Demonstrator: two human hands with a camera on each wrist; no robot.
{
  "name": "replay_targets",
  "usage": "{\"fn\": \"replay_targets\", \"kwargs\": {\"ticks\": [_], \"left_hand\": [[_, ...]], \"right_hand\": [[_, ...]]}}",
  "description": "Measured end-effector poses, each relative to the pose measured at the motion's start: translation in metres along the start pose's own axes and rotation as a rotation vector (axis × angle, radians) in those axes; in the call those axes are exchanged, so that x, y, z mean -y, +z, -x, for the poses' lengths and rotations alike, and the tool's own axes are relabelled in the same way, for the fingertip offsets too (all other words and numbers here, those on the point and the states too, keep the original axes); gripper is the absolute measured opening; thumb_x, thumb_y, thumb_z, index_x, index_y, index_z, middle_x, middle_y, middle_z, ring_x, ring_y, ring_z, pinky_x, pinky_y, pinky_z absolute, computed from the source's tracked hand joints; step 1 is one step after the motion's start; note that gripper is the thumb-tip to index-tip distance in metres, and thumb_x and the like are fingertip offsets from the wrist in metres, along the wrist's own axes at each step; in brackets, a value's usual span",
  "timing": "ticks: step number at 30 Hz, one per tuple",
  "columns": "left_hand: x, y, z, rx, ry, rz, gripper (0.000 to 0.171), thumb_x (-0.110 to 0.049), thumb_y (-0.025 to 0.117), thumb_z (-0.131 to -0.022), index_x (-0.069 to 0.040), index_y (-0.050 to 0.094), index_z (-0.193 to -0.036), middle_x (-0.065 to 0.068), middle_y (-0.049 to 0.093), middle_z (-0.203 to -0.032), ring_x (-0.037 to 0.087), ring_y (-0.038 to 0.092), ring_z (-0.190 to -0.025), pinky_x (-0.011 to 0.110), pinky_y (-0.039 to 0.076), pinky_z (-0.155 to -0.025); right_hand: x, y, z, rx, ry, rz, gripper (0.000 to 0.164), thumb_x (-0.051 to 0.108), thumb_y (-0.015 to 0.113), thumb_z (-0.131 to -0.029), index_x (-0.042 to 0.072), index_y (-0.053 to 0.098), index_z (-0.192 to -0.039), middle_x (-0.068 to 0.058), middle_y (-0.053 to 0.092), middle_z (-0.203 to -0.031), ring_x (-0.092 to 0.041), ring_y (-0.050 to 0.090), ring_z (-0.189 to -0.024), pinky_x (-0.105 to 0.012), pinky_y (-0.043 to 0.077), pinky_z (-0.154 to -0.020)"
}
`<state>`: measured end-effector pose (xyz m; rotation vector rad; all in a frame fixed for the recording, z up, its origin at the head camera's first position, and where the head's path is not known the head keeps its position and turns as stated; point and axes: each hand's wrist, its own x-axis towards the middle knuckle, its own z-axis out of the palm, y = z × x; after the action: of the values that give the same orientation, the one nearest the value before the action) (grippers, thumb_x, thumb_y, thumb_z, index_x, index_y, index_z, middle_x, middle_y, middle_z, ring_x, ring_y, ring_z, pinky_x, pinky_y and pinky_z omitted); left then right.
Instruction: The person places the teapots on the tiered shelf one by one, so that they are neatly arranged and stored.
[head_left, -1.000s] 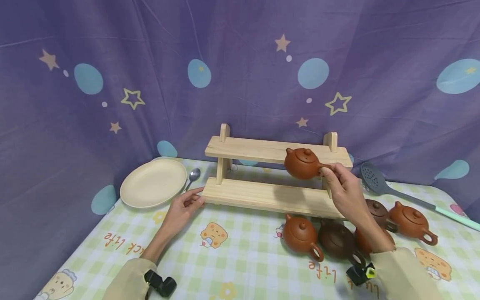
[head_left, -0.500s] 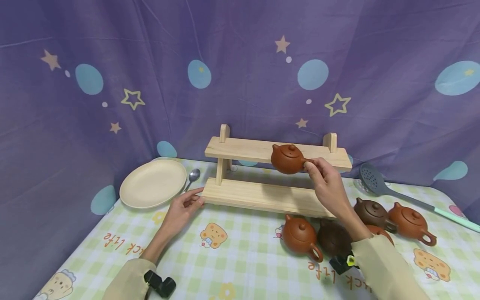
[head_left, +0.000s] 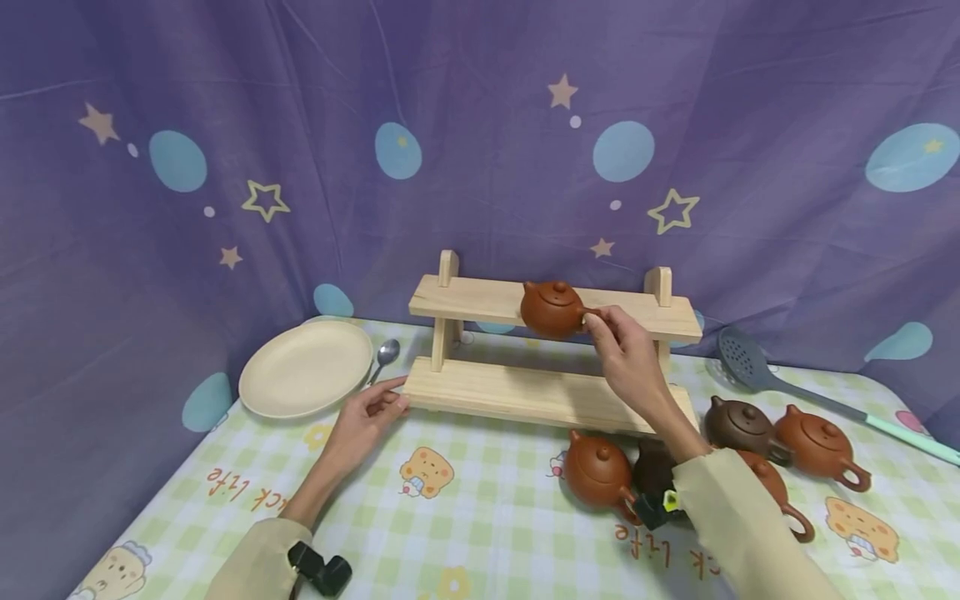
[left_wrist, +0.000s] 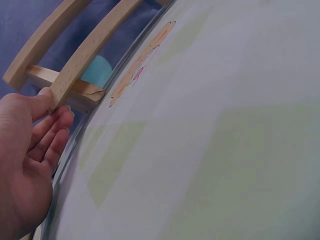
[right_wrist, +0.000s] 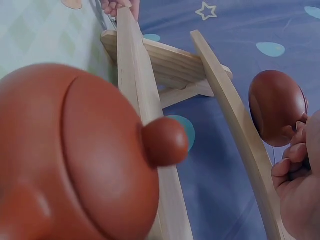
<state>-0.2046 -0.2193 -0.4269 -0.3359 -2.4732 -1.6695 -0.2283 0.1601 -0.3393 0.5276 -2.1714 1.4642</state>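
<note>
A reddish-brown clay teapot [head_left: 552,309] is held by its handle in my right hand [head_left: 628,354], in front of the upper board of a two-tier wooden shelf [head_left: 495,390]. The right wrist view shows the same teapot [right_wrist: 275,106] beside the upper board, fingers curled at its handle. My left hand [head_left: 362,417] pinches the left end of the lower board; in the left wrist view the thumb and fingers of that hand [left_wrist: 30,145] grip the board's end [left_wrist: 65,85]. Nearest below my right forearm, another reddish teapot [head_left: 598,468] stands on the cloth.
A dark brown teapot [head_left: 654,467], partly hidden by the right wrist, and further teapots [head_left: 817,442] stand at the right. Behind them lies a slotted spatula [head_left: 757,367] with a mint handle. A cream plate [head_left: 307,368] and a metal spoon [head_left: 387,353] lie left of the shelf.
My right hand has carried the teapot leftward and slightly up along the upper board. My left hand has stayed at the lower board's end.
</note>
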Motion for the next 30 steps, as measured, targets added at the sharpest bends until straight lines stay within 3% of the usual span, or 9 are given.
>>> {"fn": "replay_targets", "kwargs": {"ticks": [10,20,30], "left_hand": [[0.001,0.000,0.000,0.004,0.002,0.004,0.044,-0.019,0.066,-0.104,0.001,0.059,-0.142,0.016,0.072,-0.104,0.030,0.070,-0.096,0.023,0.052,-0.082],[0.001,0.000,0.001,0.004,0.004,0.007,0.044,-0.019,0.067,-0.104,0.001,0.059,-0.142,0.016,0.073,-0.104,0.030,0.070,-0.095,0.022,0.052,-0.082],[0.001,-0.001,0.000,0.003,0.006,0.005,0.043,-0.017,0.066,-0.104,0.002,0.059,-0.141,0.016,0.072,-0.103,0.029,0.070,-0.094,0.022,0.052,-0.081]], "right_hand": [[0.005,0.017,-0.009,0.028,0.041,0.030,0.023,0.022,0.055,-0.110,0.003,0.066,-0.105,-0.007,0.055,-0.073,-0.020,0.048,-0.060,-0.029,0.036,-0.052],[0.007,0.036,-0.019,0.007,0.039,0.023,0.019,0.017,0.057,-0.109,0.001,0.068,-0.106,-0.008,0.060,-0.071,-0.019,0.054,-0.061,-0.027,0.038,-0.053],[0.016,0.048,-0.028,0.036,0.062,0.022,0.020,0.016,0.056,-0.109,0.000,0.067,-0.105,-0.007,0.061,-0.071,-0.021,0.056,-0.062,-0.028,0.039,-0.053]]}}
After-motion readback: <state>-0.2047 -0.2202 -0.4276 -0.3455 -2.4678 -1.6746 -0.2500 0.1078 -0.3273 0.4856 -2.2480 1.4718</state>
